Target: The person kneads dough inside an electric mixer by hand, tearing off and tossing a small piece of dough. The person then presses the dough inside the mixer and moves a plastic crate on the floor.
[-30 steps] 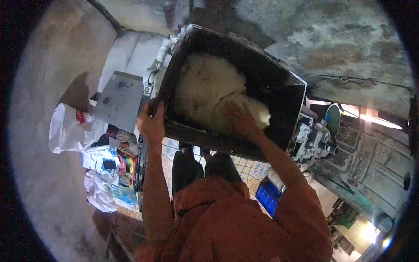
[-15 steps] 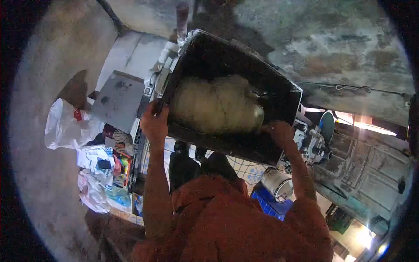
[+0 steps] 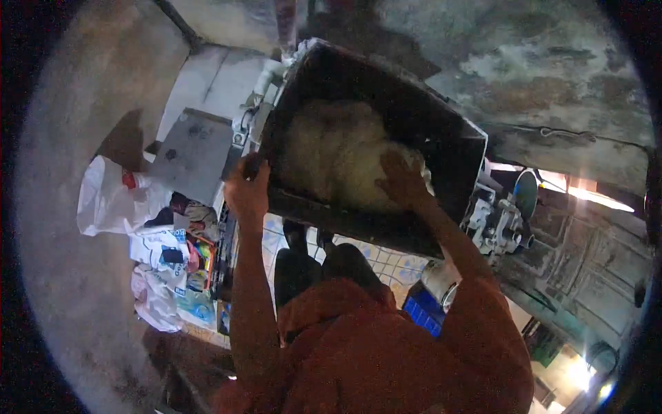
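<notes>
A big pale dough-like mass [image 3: 331, 155] lies in a dark, deep box-shaped trough [image 3: 452, 155]. On the right end of the mass rests my right hand [image 3: 403, 181], palm down with its fingers spread. My left hand [image 3: 247, 185] is closed on the trough's near left corner, around a small dark part there; the fingertips are partly hidden. The inside of the trough is dim, so the mass's far edge is blurred.
Metal machinery [image 3: 496, 224] adjoins the trough's right end. A grey panel [image 3: 192, 155] and plastic bags [image 3: 114, 196] are at the left. Below right stand a blue crate [image 3: 423, 312] and a whitish bucket [image 3: 440, 279]. A stained wall [image 3: 524, 69] rises behind.
Half a second ago my right hand was at the trough's near right side; it has moved up and left onto the mass. The mass has changed shape. My left hand has stayed at the corner.
</notes>
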`<state>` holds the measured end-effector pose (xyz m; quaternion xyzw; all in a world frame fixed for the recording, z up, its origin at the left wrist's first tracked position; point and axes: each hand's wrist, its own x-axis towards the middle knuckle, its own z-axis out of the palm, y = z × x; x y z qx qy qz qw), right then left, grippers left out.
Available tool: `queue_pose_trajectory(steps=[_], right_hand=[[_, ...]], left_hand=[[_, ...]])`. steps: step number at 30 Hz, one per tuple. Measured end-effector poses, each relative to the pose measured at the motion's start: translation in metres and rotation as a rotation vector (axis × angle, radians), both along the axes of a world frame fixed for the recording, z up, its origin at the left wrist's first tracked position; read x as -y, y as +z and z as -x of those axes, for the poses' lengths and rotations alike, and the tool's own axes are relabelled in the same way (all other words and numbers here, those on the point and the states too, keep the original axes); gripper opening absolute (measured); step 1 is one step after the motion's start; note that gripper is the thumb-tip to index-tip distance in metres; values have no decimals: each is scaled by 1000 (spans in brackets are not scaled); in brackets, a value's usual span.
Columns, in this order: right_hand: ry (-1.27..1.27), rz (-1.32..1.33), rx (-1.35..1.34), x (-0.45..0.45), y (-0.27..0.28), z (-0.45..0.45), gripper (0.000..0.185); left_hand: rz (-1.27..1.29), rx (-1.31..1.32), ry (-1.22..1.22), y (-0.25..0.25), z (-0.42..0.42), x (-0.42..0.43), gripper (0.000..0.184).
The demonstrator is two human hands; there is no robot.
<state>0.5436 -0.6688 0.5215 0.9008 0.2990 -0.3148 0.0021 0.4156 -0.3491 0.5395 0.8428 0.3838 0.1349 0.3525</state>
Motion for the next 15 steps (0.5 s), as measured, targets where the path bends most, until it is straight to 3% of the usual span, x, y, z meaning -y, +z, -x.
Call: queue_pose_trajectory(steps=[2,4,5,7,8,10,14,15], right_hand=[[67,-196,239,43,-22,-9,68],[165,298,45,32,35,-18,54],[174,311,44,44,38,-14,54],[-75,117,-53,73,43,-5,42],[-84,122,-54,77,46,-5,42],[-288,134,120,81,55,-8,36],[-212,86,136,60,48,-13,32],[-203,-33,122,58,40,-9,33]], left_hand=[[109,70,-4,-6,4,-3,30],[66,72,4,11,2,-1,33],[68,3,28,20,0,1,33],[125,17,45,17,-1,2,32],[131,16,37,8,2,0,32],[113,29,34,-3,3,-2,31],[84,22,-20,15,-3,1,32],[33,-2,-9,20,-4,5,32]])
